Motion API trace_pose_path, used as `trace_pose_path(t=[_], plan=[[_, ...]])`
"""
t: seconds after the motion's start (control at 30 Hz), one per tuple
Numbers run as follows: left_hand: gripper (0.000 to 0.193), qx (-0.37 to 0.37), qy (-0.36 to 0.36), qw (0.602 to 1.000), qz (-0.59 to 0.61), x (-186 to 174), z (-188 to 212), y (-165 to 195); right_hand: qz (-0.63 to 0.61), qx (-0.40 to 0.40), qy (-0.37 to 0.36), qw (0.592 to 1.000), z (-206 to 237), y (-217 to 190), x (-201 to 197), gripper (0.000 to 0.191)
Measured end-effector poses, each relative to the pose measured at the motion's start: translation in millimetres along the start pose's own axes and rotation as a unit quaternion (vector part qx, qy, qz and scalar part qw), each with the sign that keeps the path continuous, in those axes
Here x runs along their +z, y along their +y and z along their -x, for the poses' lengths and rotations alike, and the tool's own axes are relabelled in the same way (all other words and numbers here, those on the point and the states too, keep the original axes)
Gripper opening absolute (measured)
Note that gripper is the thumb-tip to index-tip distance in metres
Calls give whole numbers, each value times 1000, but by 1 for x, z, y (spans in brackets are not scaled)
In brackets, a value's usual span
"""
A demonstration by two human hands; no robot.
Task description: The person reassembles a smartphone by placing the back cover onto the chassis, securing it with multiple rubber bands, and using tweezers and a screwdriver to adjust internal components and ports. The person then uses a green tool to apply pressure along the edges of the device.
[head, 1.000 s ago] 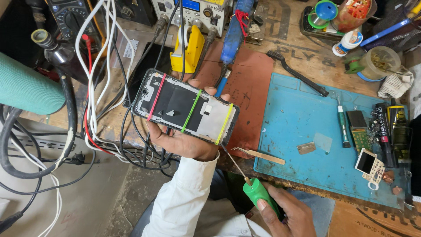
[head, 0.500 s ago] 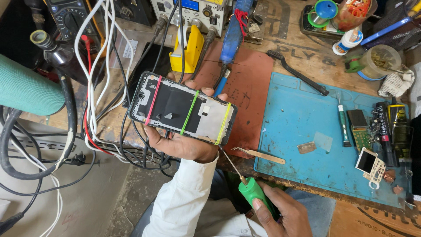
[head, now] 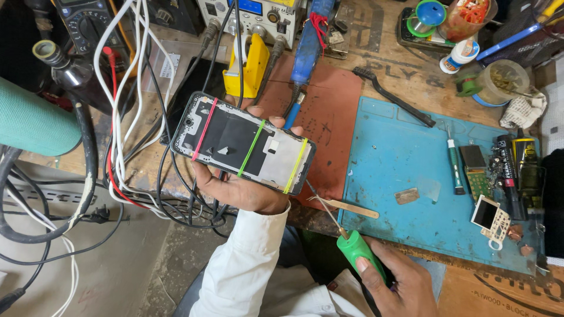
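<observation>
Since a second ago, the left hand (head: 244, 191) is carrying the phone (head: 244, 144) slightly up and leftward, while the right hand (head: 399, 285) is sitting nearer the frame's bottom edge. Fingers are curling around the phone from beneath, gripping its edges. It is a flat, round-cornered slab, opened to show dark and pale metal plates, with pink, green and yellow rubber bands crossing it. The right hand is closing on a screwdriver (head: 357, 249) with a smooth green plastic handle; its thin metal shaft is angling up toward the phone's lower right corner. Beyond the right hand, a blue mat (head: 399, 158) is covering the worn wooden desk (head: 382, 64). Far up and right of it, a clear jar (head: 498, 79) is holding small metal bits.
</observation>
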State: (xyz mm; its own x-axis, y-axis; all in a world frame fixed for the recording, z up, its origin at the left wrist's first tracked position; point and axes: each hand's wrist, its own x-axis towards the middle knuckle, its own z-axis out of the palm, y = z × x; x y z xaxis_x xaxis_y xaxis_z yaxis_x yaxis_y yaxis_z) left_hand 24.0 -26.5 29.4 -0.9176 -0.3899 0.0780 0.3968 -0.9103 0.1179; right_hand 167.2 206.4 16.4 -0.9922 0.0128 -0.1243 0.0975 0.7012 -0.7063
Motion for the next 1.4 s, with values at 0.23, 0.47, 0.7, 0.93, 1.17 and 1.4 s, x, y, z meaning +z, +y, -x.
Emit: trace_pose_path(t=[0.23, 0.47, 0.7, 0.93, 1.17, 1.4], plan=[[87, -15, -55, 998, 23, 2, 2, 0, -23, -6, 0, 1000, -3, -2, 4, 46], [88, -8, -40, 999, 7, 3, 2, 0, -26, -8, -27, 999, -2, -6, 1, 47], [92, -24, -35, 999, 11, 6, 2, 3, -41, 8, -46, 998, -3, -6, -2, 53], [91, -12, -14, 1000, -14, 8, 1, 3, -41, -31, -50, 997, -1, 3, -1, 52], [91, -10, -32, 999, -12, 6, 1, 1, -155, 122, -35, 980, 3, 4, 6, 56], [102, 2, -70, 997, -16, 3, -4, -6, -265, 113, -108, 952, 8, -18, 10, 62]])
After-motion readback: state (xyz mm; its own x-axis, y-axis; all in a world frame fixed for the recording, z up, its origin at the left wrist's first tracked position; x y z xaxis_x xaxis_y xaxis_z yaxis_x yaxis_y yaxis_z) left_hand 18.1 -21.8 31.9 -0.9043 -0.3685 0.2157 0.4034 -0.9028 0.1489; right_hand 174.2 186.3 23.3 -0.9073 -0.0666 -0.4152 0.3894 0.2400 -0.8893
